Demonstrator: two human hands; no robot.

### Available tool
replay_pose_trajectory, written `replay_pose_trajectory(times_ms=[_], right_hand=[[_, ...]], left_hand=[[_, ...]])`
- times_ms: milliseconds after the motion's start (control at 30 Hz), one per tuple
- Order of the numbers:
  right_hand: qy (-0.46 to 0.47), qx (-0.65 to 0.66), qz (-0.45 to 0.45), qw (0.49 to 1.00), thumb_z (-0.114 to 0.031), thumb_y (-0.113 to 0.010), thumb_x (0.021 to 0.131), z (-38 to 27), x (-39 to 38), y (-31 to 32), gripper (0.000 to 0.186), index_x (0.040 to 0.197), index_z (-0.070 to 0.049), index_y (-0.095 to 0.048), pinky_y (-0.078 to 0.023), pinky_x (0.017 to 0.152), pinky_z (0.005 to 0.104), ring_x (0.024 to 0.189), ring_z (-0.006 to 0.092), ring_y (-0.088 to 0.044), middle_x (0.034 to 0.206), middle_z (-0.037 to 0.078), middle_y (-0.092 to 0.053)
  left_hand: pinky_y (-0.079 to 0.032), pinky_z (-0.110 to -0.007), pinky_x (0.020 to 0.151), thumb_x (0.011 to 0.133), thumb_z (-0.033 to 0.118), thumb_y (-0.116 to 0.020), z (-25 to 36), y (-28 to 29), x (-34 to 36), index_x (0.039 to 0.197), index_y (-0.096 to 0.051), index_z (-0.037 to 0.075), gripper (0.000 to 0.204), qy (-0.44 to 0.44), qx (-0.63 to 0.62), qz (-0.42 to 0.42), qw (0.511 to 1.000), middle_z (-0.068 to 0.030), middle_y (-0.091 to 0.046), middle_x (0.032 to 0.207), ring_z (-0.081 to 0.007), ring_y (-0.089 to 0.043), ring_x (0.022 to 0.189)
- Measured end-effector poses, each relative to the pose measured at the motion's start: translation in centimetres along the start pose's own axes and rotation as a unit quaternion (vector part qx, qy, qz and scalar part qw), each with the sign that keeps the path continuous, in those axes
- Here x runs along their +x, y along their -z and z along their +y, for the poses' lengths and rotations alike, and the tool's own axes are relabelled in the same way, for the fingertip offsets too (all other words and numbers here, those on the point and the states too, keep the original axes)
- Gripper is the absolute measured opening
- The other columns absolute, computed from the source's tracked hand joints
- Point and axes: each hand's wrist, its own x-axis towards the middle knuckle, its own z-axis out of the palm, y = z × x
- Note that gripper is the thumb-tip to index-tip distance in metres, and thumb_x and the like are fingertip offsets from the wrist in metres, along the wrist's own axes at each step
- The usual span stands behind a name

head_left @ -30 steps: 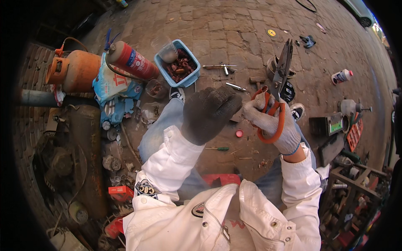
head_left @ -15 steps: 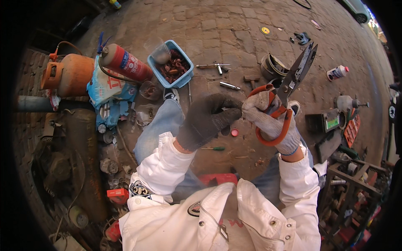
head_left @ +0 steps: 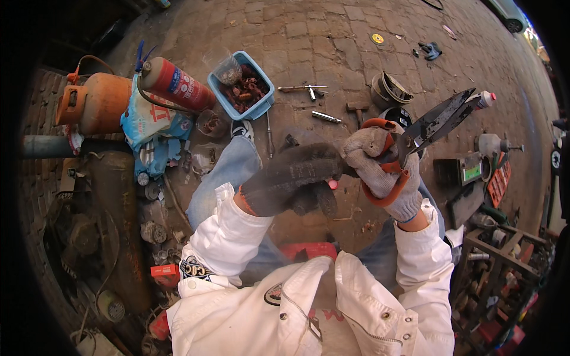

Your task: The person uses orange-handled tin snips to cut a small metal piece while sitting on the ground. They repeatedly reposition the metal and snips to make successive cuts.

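Note:
My right hand (head_left: 386, 166), in a pale knit work glove, is closed through the orange handle loops of large metal shears (head_left: 436, 127). The dark blades stand slightly apart and point up to the right. Close to its left is my left hand (head_left: 291, 178) in a dark glove, its fingertips beside the right-hand fingers. Motion smears the left fingers, and whether anything is between them cannot be made out. A small red cap (head_left: 333, 185) shows on the ground by the left glove.
A blue basin (head_left: 268, 107) holds reddish-brown scraps and a clear cup. Left of it are a fire extinguisher (head_left: 184, 89) and an orange gas cylinder (head_left: 107, 104). A hammer (head_left: 358, 108) and a dark can (head_left: 386, 95) sit ahead; a metal rack (head_left: 504, 255) stands at right.
The shears have tilted down to the right. My left hand has turned flatter and shifted slightly left, its fingers now blurred beside my right hand.

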Motion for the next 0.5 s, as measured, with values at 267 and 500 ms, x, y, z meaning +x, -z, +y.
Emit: replay_pose_trajectory(times_ms=[267, 500], right_hand=[[0.065, -0.024, -0.101, 0.992, 0.002, -0.067, 0.087, 0.8, 0.0, 1.1, 0.021, 0.094, -0.003, -0.048, -0.054, 0.085, 0.0372, 0.096, 0.0262, -0.063, 0.102, 0.018, -0.06], [0.12, -0.267, -0.037, 0.955, 0.005, -0.065, 0.085, 0.0, -0.1, 1.5, 0.035, 0.117, 0.001, -0.05, -0.051, 0.092, 0.0363, 0.102, 0.0257, -0.062, 0.111, 0.018, -0.061]], left_hand=[[-0.038, -0.02, 0.046, 0.086, 0.034, -0.068, -1.4, -1.3, 0.2, 0.101, -0.06, 0.002, 0.036, -0.04, -0.1, 0.053, 0.993, -0.0109, -0.069, 0.084, -0.0103, -0.056, 0.056], [-0.048, -0.03, 0.081, 0.088, 0.017, -0.069, -2.5, 1.5, 0.9, 0.109, -0.064, -0.001, 0.029, -0.246, 0.131, 0.072, 0.958, -0.0086, -0.065, 0.1, -0.0143, -0.06, 0.093]])
